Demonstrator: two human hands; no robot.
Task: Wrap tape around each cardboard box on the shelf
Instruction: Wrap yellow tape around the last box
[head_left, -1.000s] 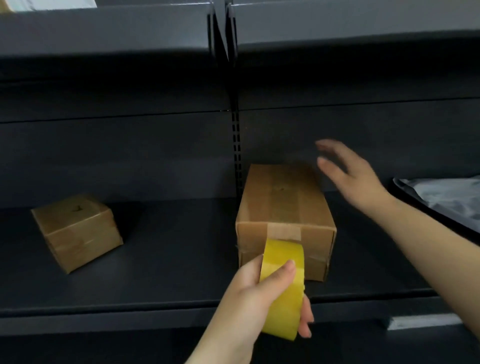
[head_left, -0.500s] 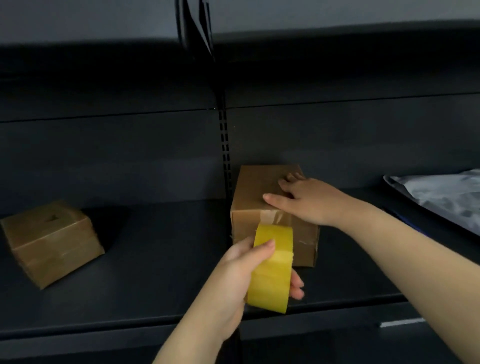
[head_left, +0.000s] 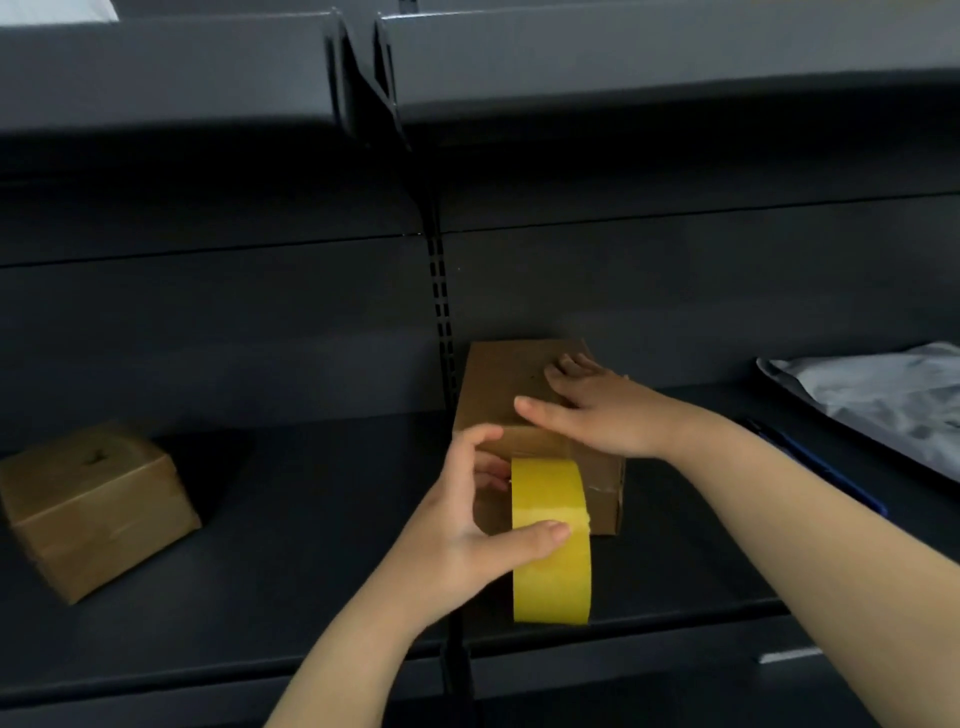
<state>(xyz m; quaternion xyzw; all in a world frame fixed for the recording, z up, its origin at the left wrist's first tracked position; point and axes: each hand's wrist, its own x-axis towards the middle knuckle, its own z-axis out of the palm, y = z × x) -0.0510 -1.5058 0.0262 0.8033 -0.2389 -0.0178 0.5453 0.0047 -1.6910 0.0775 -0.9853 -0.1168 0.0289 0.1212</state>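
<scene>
My left hand (head_left: 457, 540) grips the glossy yellow tape roll (head_left: 551, 540). My right hand (head_left: 597, 415) lies flat, fingers straight, on the matte rectangular cardboard box (head_left: 498, 384) on the dark metal shelf (head_left: 311, 519).

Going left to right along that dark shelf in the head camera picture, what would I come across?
Left cardboard box → left hand holding the yellow tape roll → middle cardboard box with the right hand resting flat on top → grey plastic bag at the far right.
</scene>
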